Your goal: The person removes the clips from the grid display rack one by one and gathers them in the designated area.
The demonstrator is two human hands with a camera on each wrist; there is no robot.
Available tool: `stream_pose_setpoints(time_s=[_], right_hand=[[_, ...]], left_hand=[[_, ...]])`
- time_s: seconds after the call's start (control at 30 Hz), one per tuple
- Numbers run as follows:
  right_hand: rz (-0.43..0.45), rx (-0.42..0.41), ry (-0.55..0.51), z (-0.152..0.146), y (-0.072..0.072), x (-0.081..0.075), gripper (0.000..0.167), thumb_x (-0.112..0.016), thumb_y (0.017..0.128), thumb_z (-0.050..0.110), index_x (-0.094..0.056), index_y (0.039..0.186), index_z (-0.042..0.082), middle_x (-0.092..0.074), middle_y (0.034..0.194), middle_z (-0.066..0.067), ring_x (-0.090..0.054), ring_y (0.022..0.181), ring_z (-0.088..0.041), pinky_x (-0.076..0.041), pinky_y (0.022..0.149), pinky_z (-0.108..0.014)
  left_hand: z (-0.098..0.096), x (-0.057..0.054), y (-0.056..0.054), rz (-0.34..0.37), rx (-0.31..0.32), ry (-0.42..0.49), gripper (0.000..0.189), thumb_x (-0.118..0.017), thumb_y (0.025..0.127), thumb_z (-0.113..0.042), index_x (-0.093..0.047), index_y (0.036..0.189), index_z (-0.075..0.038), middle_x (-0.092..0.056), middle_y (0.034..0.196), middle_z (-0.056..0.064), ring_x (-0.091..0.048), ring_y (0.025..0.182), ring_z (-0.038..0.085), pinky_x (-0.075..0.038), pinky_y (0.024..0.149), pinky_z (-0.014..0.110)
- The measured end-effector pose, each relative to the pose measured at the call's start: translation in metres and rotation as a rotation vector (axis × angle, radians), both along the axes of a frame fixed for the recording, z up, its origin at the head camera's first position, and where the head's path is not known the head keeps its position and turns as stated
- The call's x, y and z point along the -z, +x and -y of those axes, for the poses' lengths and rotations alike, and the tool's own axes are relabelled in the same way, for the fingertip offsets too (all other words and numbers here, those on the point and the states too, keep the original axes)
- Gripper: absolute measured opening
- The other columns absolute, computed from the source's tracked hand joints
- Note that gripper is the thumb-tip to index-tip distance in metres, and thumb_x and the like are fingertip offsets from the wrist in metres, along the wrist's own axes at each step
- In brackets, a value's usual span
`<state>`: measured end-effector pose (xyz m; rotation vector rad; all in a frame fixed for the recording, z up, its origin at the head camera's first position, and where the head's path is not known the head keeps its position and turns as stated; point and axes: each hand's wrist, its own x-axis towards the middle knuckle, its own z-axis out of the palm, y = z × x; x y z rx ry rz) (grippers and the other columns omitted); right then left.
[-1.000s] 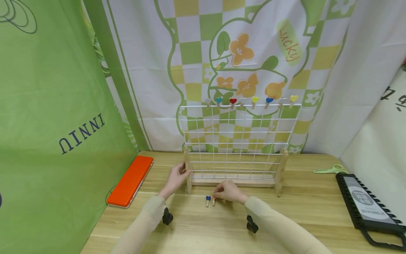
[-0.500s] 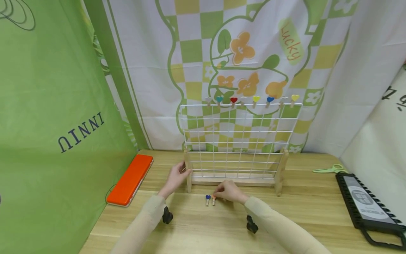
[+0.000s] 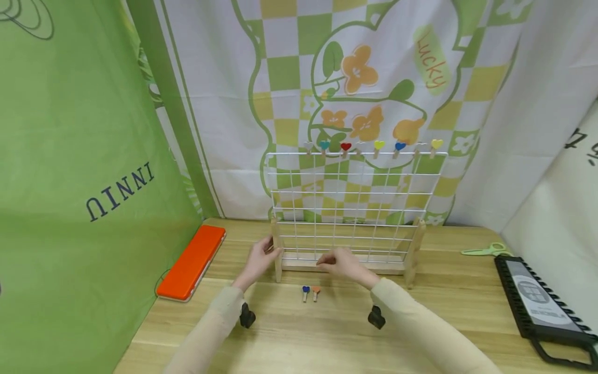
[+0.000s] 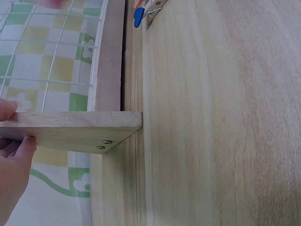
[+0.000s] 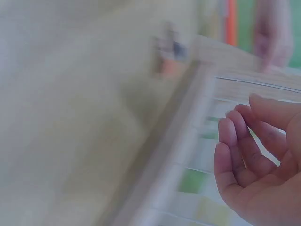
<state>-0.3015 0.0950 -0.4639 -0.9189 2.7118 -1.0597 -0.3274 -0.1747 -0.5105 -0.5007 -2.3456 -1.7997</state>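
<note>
My left hand [image 3: 258, 262] holds the wooden left leg [image 4: 70, 134] of a white wire grid rack [image 3: 294, 154], thumb on one side of the leg and a finger on the other. My right hand [image 3: 344, 265] is in front of the rack's wooden base bar. Its fingers are loosely curled, and the right wrist view shows nothing between thumb and fingertips. Below it on the table lie a mini clothespin with a dark blue heart [image 3: 306, 294] and one with an orange heart [image 3: 316, 294], side by side. Several heart clothespins, one of them red [image 3: 345, 147], stand along the rack's top wire.
An orange-red case [image 3: 193, 262] lies on the table at the left. Light green scissors [image 3: 486, 250] and a black-edged item with a handle [image 3: 537, 291] are at the right. A patterned curtain [image 3: 224, 130] hangs behind the rack.
My right hand has let go of the orange-heart clothespin and moved up toward the rack's base. That clothespin now lies beside the blue one. My left hand stays on the leg.
</note>
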Motion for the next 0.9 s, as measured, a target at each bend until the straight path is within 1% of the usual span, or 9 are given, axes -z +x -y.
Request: stream_pose_setpoints(time_s=[0.1, 0.2, 0.33, 0.43, 0.57, 0.67, 0.73, 0.8, 0.9], right_hand=[[-0.068, -0.007, -0.04, -0.003, 0.001, -0.037, 0.019, -0.067, 0.094, 0.015, -0.076, 0.103, 0.0, -0.077, 0.093, -0.012, -0.064, 0.067, -0.012, -0.052, 0.057, -0.018], [-0.156, 0.008, -0.066, -0.005, 0.002, -0.079, 0.019, -0.068, 0.093, 0.017, -0.076, 0.105, 0.004, -0.078, 0.095, -0.009, -0.069, 0.073, -0.013, -0.057, 0.064, -0.018], [-0.3, 0.026, -0.09, -0.011, 0.005, -0.136, 0.017, -0.071, 0.091, 0.016, -0.076, 0.104, 0.005, -0.077, 0.095, -0.007, -0.07, 0.079, -0.014, -0.062, 0.074, -0.025], [-0.407, 0.027, -0.106, -0.015, 0.008, -0.178, 0.016, -0.072, 0.09, 0.013, -0.076, 0.103, 0.005, -0.076, 0.096, -0.008, -0.07, 0.082, -0.016, -0.063, 0.078, -0.031], [-0.558, 0.037, -0.122, -0.016, 0.008, -0.226, 0.013, -0.073, 0.09, 0.012, -0.076, 0.101, 0.005, -0.076, 0.096, -0.007, -0.069, 0.084, -0.017, -0.062, 0.08, -0.034], [-0.649, 0.06, -0.116, -0.014, 0.004, -0.251, 0.013, -0.072, 0.091, 0.013, -0.076, 0.1, 0.006, -0.075, 0.093, -0.006, -0.068, 0.083, -0.016, -0.061, 0.079, -0.032], [-0.674, 0.065, -0.108, -0.01, -0.001, -0.264, 0.014, -0.072, 0.091, 0.015, -0.076, 0.101, 0.005, -0.074, 0.094, -0.007, -0.068, 0.084, -0.017, -0.061, 0.079, -0.031], [-0.68, 0.065, -0.091, -0.006, -0.008, -0.272, 0.016, -0.073, 0.091, 0.016, -0.075, 0.102, 0.004, -0.074, 0.095, -0.009, -0.069, 0.086, -0.019, -0.061, 0.081, -0.032], [-0.649, 0.055, -0.061, 0.002, -0.019, -0.278, 0.02, -0.073, 0.09, 0.017, -0.075, 0.104, 0.002, -0.073, 0.098, -0.012, -0.069, 0.09, -0.022, -0.06, 0.086, -0.036]], left_hand=[[0.001, -0.001, -0.001, 0.047, -0.02, -0.01, 0.057, -0.063, 0.095, -0.006, -0.04, 0.142, 0.016, -0.045, 0.143, 0.037, -0.045, 0.135, 0.048, -0.045, 0.111, 0.048], [0.0, -0.003, -0.003, 0.093, -0.053, -0.02, 0.055, -0.062, 0.094, -0.001, -0.04, 0.142, 0.016, -0.045, 0.143, 0.036, -0.045, 0.136, 0.047, -0.044, 0.111, 0.049], [-0.001, -0.004, -0.002, 0.1, -0.057, -0.038, 0.054, -0.063, 0.094, -0.001, -0.042, 0.14, 0.017, -0.047, 0.143, 0.035, -0.048, 0.134, 0.046, -0.047, 0.11, 0.048], [-0.002, -0.003, -0.002, 0.092, -0.04, -0.049, 0.053, -0.063, 0.094, -0.001, -0.042, 0.14, 0.017, -0.047, 0.143, 0.035, -0.048, 0.134, 0.046, -0.048, 0.109, 0.047], [-0.002, 0.0, -0.002, 0.09, -0.034, -0.041, 0.054, -0.063, 0.094, -0.001, -0.041, 0.141, 0.016, -0.048, 0.142, 0.035, -0.048, 0.134, 0.046, -0.047, 0.109, 0.048], [-0.001, 0.002, -0.004, 0.074, -0.024, -0.039, 0.053, -0.063, 0.094, -0.001, -0.043, 0.141, 0.016, -0.051, 0.139, 0.035, -0.05, 0.132, 0.046, -0.048, 0.108, 0.048], [0.0, 0.003, -0.005, 0.066, -0.024, -0.043, 0.052, -0.063, 0.095, -0.002, -0.044, 0.14, 0.015, -0.053, 0.138, 0.035, -0.051, 0.132, 0.046, -0.049, 0.108, 0.048], [0.001, 0.003, -0.005, 0.074, -0.027, -0.038, 0.052, -0.063, 0.095, -0.003, -0.044, 0.141, 0.013, -0.053, 0.139, 0.034, -0.05, 0.132, 0.045, -0.049, 0.108, 0.048], [0.001, 0.001, -0.004, 0.086, -0.042, -0.033, 0.054, -0.064, 0.095, -0.006, -0.044, 0.142, 0.011, -0.053, 0.14, 0.031, -0.05, 0.134, 0.044, -0.049, 0.109, 0.048]])
